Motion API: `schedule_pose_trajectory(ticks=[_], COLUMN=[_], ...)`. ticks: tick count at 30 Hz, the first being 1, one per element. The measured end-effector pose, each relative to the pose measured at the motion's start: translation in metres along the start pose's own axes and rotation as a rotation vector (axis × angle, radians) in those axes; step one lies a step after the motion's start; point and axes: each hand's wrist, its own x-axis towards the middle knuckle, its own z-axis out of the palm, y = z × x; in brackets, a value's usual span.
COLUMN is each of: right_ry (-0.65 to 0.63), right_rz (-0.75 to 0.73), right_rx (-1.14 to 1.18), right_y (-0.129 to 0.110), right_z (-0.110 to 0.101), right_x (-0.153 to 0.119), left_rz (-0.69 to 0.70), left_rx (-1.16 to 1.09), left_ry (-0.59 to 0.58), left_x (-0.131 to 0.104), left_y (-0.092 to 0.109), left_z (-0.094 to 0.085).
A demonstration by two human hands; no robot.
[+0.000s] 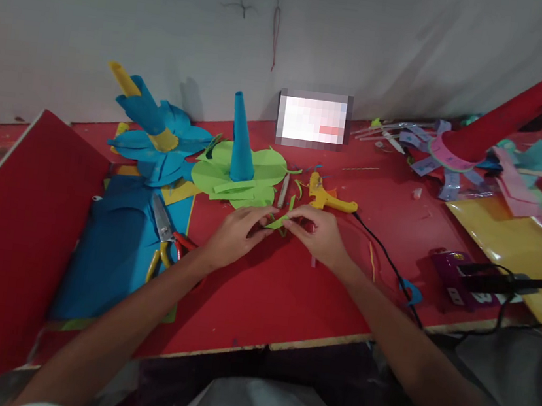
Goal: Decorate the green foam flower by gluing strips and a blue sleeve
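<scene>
Near the middle of the red table, my left hand [238, 235] and my right hand [319, 235] pinch a small light green strip [277, 222] between them, one at each end. Just behind my hands lies a light green petal shape [268, 166] with a blue cone [243, 143] standing upright on it. A yellow glue gun [331, 198] lies on its side behind my right hand. A whitish pen or marker [284, 190] and green scraps are between the petal shape and the glue gun.
Scissors [165, 219] rest on blue sheets [102, 248] at the left, near a red upright panel [15, 231]. A blue and yellow flower [163, 140] stands behind. At the right are a purple box [459, 279], cables, yellow sheets [517, 246] and a red cone [503, 119].
</scene>
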Motion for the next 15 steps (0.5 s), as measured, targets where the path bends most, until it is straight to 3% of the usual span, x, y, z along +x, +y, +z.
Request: schedule_pose_trajectory(ticks=[4,15], right_ry=[0.106,0.101], right_rz=[0.016,0.003], right_rx=[0.027,0.071], right_y=[-0.0015,-0.0051], right_z=[-0.0033,-0.0049], right_x=[0.0010,0.0002], left_rz=[0.035,0.069], left_rx=[0.078,0.081], left_ry=[0.004,-0.002], left_x=[0.0007,0.0001], left_y=[-0.0037,-0.0021], left_z=[0.0007,0.0012])
